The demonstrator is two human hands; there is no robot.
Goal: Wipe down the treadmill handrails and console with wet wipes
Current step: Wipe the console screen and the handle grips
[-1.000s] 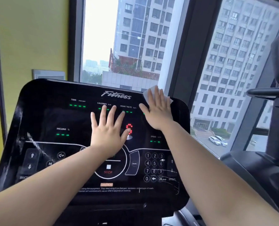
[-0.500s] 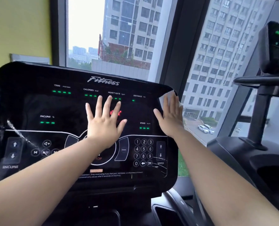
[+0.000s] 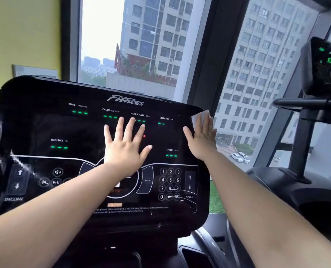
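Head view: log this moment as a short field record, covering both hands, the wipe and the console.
left hand: flat, fingers spread, pressing the middle of the console
right hand: flat, fingers straight, pressing the wet wipe against the console's upper right corner
wet wipe: white, mostly hidden under the fingers, an edge showing past the fingertips
console: black and glossy, green dashes lit, pale streaks at lower left
neighbouring machine: at right, display lit green
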